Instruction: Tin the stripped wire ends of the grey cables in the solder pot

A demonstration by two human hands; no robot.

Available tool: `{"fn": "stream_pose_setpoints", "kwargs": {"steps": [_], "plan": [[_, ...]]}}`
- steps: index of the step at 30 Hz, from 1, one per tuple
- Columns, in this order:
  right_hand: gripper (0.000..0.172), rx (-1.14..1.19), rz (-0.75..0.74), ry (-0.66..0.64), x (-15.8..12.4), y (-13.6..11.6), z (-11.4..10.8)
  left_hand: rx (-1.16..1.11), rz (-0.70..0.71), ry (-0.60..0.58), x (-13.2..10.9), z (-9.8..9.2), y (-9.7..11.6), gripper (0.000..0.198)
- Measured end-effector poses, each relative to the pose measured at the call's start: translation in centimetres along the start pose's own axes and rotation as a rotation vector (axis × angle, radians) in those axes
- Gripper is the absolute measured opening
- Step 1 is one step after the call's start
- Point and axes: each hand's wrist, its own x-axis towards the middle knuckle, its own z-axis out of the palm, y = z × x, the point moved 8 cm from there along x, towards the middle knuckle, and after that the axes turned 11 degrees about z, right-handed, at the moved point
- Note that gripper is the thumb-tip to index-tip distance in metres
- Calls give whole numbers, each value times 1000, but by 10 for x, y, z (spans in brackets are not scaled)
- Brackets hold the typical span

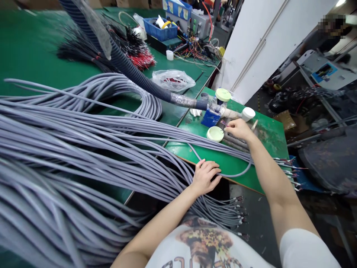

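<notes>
A green table (33, 41) was crossed by long grey cables (83, 141), some laid over a green board (269, 140). One looped cable (235, 175) was covered by the left hand (205, 176), fingers slightly spread; whether it was gripped could not be told. Beside a pale cup (215, 134), thin wires (224, 122) were pinched in the right hand (239, 129).

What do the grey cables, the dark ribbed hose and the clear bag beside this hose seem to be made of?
Grey cables: probably soft plastic or rubber sheathing, smooth with a dull sheen; they bend in even curves.
Ribbed hose: likely flexible plastic, dark and slightly shiny, with regular ridges.
Clear bag: apparently thin plastic film, glossy and crumpled; its dark red contents show through.
</notes>
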Motion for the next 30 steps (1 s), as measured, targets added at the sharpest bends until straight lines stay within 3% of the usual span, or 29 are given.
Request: {"fn": "stream_pose_setpoints", "kwargs": {"steps": [4, 9, 13, 16, 19, 22, 26, 30], "plan": [[20, -71, 18, -37, 10, -17, 20, 9, 7, 5, -1, 1, -1, 18], [16, -141, 44, -48, 16, -18, 37, 2, 9, 9, -1, 1, -2, 18], [16, -181, 48, -35, 14, -20, 35, -1, 10, 17, 0, 0, -1, 17], [18, -194, 38, -16, 10, -17, 21, 2, 11, 11, -1, 0, -2, 18], [23, -229, 58, 47, 5, 3, -1, 3, 12, 11, -1, 0, -1, 17], [24, -304, 157, 110, 4, 38, -16, 5, 11, 19, 0, -1, -1, 17], [23, -359, 308, 107, 7, 81, -9, 10, -1, 19, 0, -1, -1, 17], [23, -363, 368, 87, 12, 102, 7, 10, 3, 19, 0, 0, -1, 17]]}}
